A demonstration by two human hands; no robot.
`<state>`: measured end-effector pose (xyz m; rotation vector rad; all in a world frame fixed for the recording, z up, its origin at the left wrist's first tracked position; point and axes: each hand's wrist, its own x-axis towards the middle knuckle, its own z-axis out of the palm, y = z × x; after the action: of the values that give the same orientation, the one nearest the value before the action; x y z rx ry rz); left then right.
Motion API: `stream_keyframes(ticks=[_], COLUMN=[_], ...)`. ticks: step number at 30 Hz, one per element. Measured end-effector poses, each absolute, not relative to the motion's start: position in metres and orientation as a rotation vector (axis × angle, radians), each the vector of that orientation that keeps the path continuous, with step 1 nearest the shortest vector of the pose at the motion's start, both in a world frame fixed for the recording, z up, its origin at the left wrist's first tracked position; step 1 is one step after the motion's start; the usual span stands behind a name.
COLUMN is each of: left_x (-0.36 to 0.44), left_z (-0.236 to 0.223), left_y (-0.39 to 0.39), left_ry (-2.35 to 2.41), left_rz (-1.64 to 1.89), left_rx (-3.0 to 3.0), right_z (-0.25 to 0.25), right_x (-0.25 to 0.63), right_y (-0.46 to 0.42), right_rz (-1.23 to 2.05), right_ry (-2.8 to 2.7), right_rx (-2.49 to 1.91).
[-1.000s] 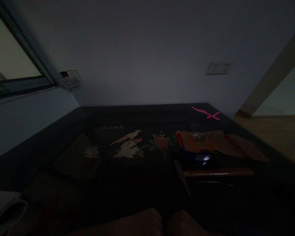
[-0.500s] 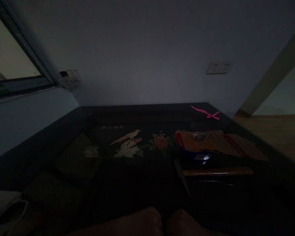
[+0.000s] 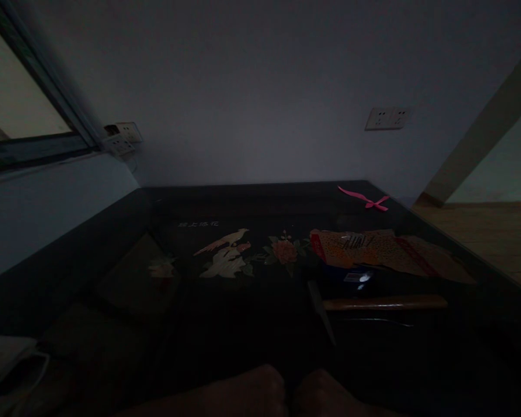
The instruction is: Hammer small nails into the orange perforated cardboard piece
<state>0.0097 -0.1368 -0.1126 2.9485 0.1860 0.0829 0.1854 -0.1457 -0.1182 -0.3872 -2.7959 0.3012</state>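
At the bottom edge, my left hand (image 3: 264,391) and my right hand (image 3: 319,395) rest as closed fists side by side, nearly touching. Nothing sticks out of either, though the picture is very dark. Beyond my right hand lies a hammer (image 3: 384,303) with a wooden handle pointing right and a dark metal head. A thin, slightly bent metal rod (image 3: 384,320) lies along the near side of its handle. Behind the hammer is a printed orange and red packet (image 3: 360,248), with a dark blue object (image 3: 341,274) bearing a pale label under its near edge.
The dark table (image 3: 252,200) carries a bird and flower picture (image 3: 226,260). A pink ribbon (image 3: 369,201) lies at the far right corner. At the near left is a whitish object with a loop (image 3: 8,353). Sockets (image 3: 386,119) are on the wall behind.
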Motion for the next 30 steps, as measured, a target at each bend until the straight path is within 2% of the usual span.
stream_keyframes(ticks=[30], left_x=[0.0132], left_z=[-0.1135], left_y=[-0.1337], left_ry=[0.094], left_rz=[-0.094], left_rx=[3.023], right_z=[-0.1185], right_x=[0.1882], right_y=[-0.1458], right_rz=[0.323], right_ry=[-2.827], right_rx=[-0.361])
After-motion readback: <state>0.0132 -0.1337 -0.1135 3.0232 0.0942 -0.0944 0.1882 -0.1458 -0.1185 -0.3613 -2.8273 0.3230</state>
